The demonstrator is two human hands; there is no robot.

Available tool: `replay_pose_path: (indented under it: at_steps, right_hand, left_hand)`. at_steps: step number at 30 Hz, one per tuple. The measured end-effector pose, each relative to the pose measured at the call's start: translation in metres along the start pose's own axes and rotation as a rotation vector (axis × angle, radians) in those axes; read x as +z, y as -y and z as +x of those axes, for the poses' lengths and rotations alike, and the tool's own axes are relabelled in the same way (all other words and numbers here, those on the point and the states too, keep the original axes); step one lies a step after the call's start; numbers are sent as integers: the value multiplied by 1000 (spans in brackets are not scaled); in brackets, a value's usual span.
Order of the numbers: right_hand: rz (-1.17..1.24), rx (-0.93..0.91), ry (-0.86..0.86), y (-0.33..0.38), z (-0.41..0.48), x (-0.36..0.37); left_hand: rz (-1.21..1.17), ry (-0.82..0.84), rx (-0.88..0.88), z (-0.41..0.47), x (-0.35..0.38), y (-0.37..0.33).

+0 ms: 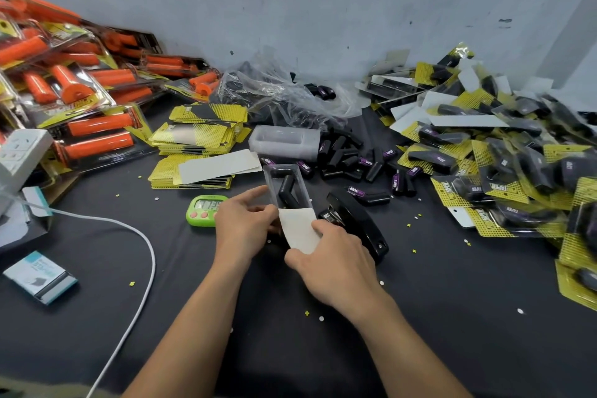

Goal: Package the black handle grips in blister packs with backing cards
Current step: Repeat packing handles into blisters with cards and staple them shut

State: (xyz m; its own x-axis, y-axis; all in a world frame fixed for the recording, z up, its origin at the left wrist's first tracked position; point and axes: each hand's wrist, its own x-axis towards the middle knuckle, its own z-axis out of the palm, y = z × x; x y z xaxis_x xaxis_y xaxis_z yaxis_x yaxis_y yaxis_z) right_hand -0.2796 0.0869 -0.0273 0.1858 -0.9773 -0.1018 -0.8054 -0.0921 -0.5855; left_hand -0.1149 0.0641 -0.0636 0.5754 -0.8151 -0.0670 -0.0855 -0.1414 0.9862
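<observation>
While left grip [240,226] holds one blister pack [267,178], right grip [336,265] pinches one card [298,229]; two handles [286,187] inside

The dark grey worktop [420,317] carries black handle grips [342,155] with purple labels. The backing cards [200,136] are yellow with black dot mesh, white behind; packed grips [97,126] at the left edge are orange, the timer [206,210] green with pink buttons.

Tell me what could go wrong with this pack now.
1. The black grips lie crooked in the blister pack held by the left hand; they may block the backing card or slip out.
2. The right hand pinches the card by one end, so it might buckle.
</observation>
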Motion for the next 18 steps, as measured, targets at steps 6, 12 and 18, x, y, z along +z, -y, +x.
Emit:
replay_pose_path:
  at_steps: [6,12,18]
  right_hand:
    - [-25,-32,60,-1,10,8]
    - [-70,-72,66,-5,12,10]
    - [-96,-102,72,-7,15,9]
  left_hand:
    - [-36,-19,-21,1,1,0]
    - [-227,-33,-69,3,-1,-1]
    - [-244,-46,-66,1,0,-3]
